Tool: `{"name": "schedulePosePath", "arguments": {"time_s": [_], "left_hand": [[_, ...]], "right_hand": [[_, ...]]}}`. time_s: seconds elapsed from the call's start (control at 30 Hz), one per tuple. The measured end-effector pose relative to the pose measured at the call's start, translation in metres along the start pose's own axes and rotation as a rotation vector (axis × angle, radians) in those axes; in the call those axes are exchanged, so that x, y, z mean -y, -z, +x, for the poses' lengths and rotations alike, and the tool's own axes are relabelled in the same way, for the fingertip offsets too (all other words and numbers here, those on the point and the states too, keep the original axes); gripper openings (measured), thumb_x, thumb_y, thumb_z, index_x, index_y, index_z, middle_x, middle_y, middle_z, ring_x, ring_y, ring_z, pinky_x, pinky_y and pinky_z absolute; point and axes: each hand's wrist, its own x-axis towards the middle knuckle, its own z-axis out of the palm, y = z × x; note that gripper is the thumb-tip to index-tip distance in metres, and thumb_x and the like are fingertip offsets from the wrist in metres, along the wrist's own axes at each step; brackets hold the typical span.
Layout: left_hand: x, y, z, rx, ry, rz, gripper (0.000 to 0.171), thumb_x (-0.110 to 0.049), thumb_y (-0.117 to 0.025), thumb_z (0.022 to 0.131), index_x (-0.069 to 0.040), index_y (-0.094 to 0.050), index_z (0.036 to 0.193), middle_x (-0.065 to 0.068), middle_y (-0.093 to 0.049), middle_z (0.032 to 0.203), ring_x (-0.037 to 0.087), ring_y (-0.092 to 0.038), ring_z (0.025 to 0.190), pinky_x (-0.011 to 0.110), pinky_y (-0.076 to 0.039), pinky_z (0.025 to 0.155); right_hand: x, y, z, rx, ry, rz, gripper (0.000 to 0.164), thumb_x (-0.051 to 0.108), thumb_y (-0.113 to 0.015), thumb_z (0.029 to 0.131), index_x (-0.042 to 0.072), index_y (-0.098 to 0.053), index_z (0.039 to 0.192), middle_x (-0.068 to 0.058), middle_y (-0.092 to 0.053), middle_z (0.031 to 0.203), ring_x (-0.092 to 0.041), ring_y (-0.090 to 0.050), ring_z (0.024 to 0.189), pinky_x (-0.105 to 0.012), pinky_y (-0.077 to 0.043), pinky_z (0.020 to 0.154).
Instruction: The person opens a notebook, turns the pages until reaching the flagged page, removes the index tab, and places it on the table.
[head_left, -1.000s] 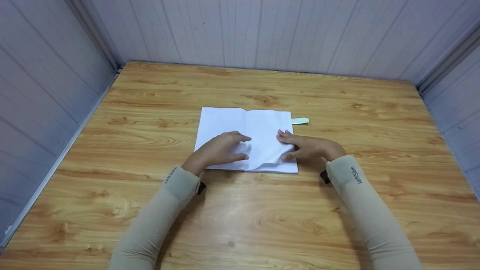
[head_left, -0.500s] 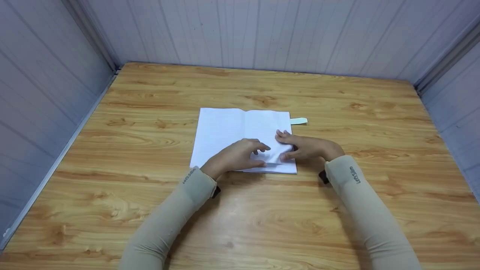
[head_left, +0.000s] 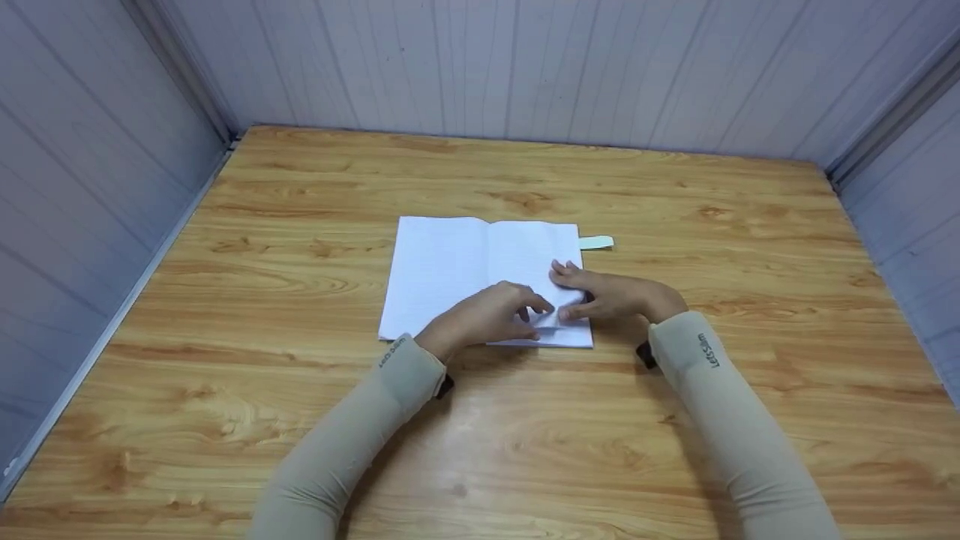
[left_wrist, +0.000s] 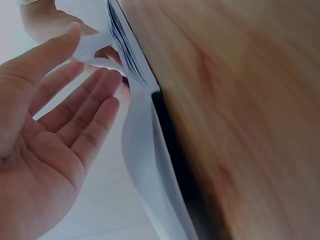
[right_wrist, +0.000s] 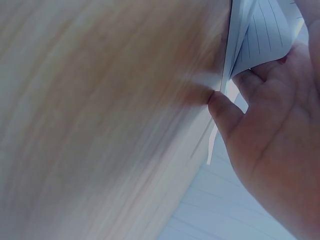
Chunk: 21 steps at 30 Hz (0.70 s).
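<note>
A notebook [head_left: 442, 262] lies open on the wooden table, its lower right page [head_left: 551, 319] lifted in a curl near the front corner. My left hand [head_left: 495, 311] reaches across the fold to this curl. In the left wrist view its fingers [left_wrist: 80, 125] are lightly bent, palm showing, with nothing between them and the thumb. My right hand [head_left: 611, 292] rests at the notebook's right edge with fingers spread on the page. The right wrist view shows its thumb [right_wrist: 225, 112] against the edge, while the lined page [right_wrist: 265, 40] partly hides the other fingertips.
A pale green strip [head_left: 596, 242] sticks out from the notebook's right edge. Panelled walls [head_left: 480, 67] stand behind and at both sides of the wooden table [head_left: 480, 435]. Long beige sleeves cover both arms, with dark wrist devices [head_left: 445, 386] below the cuffs.
My left hand has moved right, from over the fold to the curled corner close to my right hand. The right hand stays in place on the page.
</note>
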Motion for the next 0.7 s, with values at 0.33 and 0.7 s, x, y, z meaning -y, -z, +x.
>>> {"name": "schedulePosePath", "arguments": {"time_s": [0.33,0.7], "left_hand": [[0.0026,0.0004,-0.0003,-0.008,-0.035,-0.011,0.034,-0.006,-0.065,0.089,-0.005,-0.065,0.124,0.009,-0.068,0.12,0.018,-0.068,0.1,0.028,-0.053,0.09],[0.003,0.0004,-0.0021,-0.017,-0.028,-0.018,0.033,-0.001,-0.06,0.091,-0.003,-0.064,0.124,0.01,-0.068,0.12,0.02,-0.067,0.105,0.03,-0.053,0.091]], "right_hand": [[0.0,0.0016,-0.0012,0.006,0.017,0.009,0.084,0.044,-0.057,0.093,0.008,-0.012,0.154,-0.007,0.006,0.163,-0.029,0.01,0.149,-0.052,-0.003,0.12],[-0.0035,-0.0012,-0.0017,-0.032,0.043,0.015,0.083,0.04,-0.06,0.093,0.007,-0.014,0.154,-0.01,0.002,0.163,-0.031,0.007,0.149,-0.052,-0.004,0.12]]}}
